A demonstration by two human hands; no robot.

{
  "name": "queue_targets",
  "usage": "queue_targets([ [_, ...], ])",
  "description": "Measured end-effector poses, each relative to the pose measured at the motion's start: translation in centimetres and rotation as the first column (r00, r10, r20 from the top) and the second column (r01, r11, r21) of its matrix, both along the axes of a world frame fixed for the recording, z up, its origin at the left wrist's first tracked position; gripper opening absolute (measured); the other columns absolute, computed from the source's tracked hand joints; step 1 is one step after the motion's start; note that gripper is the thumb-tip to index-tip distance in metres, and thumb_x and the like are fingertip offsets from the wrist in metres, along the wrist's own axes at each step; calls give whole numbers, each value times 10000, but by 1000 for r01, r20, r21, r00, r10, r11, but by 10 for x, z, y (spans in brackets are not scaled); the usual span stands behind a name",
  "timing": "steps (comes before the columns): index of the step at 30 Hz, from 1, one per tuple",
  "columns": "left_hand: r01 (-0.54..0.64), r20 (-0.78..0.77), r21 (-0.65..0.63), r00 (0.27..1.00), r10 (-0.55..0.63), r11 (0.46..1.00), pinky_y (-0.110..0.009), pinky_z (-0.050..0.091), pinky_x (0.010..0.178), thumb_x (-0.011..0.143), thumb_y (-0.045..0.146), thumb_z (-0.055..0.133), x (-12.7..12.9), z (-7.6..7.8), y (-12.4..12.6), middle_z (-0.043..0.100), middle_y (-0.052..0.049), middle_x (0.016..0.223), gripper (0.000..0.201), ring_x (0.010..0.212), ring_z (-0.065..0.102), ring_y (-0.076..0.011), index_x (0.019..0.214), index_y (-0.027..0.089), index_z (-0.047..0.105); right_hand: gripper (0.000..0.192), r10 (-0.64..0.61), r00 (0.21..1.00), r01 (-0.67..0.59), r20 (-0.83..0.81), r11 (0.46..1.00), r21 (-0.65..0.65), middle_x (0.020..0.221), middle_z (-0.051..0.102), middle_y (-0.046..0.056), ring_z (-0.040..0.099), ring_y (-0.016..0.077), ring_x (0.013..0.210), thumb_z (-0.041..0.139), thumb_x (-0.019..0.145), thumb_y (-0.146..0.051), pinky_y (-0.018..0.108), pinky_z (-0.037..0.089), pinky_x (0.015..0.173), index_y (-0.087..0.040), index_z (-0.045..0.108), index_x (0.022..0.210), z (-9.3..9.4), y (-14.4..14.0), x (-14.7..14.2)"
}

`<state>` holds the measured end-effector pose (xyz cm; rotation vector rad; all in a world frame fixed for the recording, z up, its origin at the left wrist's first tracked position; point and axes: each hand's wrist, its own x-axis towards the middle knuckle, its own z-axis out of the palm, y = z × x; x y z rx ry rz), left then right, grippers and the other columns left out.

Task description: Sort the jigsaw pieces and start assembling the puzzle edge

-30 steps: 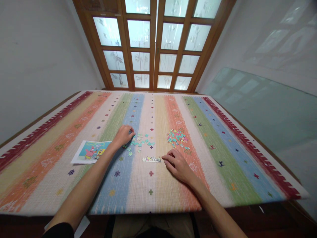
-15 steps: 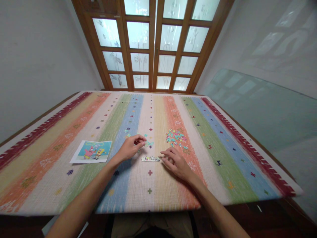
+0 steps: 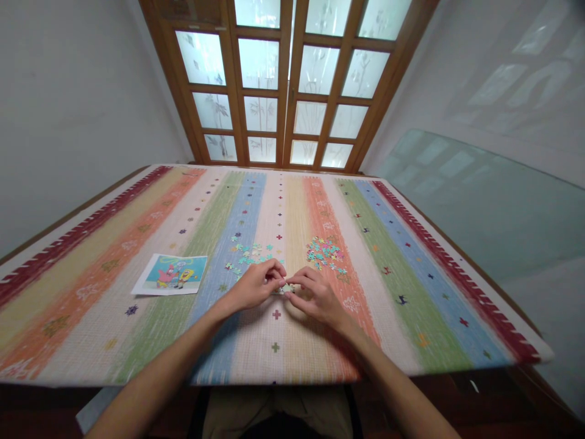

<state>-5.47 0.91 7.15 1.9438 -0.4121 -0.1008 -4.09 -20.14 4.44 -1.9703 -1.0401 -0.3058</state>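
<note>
Lying left of the joined puzzle strip [image 3: 284,288], a cartoon picture [image 3: 171,274] rests flat. Left hand [image 3: 254,285] and right hand [image 3: 316,297] pinch the strip's ends, fingers narrow; its long axis runs left-right. Loose pieces [image 3: 326,252] lie beyond, on a striped cloth [image 3: 411,268] before a wood-framed window [image 3: 287,79].

Striped pastel tablecloth [image 3: 411,268]; teal puzzle pieces [image 3: 325,253].

A striped counter [image 3: 411,317] carries loose puzzle pieces [image 3: 325,251] just beyond the right hand [image 3: 315,296] and a cartoon picture [image 3: 171,274] left of the left hand [image 3: 253,286]
</note>
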Motion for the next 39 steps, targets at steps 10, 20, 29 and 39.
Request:
queue_targets([
  [10,-81,28,58,996,79,995,-316,514,735,886,242,615,1,-7,6,733,-27,829,131,790,697,-186,1010,198,617,138,-19,1000,20,25,998,-54,919,678,76,631,213,840,685,874,-225,361,504,767,-202,721,1006,-7,-13,7],
  [20,-207,212,273,966,151,940,-420,504,886,906,243,594,-19,-32,31,697,-71,998,124,946,632,-234,1015,218,647,87,-100,984,74,-150,983,-170,896,602,43,583,169,762,674,883,-210,312,498,696,-194,720,955,-24,-33,8],
  [29,-191,292,271,950,109,943,-392,503,905,906,275,596,-25,-45,34,689,-59,1004,137,983,628,-227,1022,218,641,126,-100,983,73,-157,983,-168,914,601,51,580,178,774,659,888,-202,325,499,701,-193,723,997,-27,-31,7],
  [39,-172,288,265,953,92,949,-383,494,905,901,274,611,-25,-43,34,682,-49,983,116,964,619,-220,998,216,636,145,-111,982,79,-154,977,-201,915,615,59,594,194,819,680,871,-217,338,497,733,-187,735,1002,-27,-31,7],
])
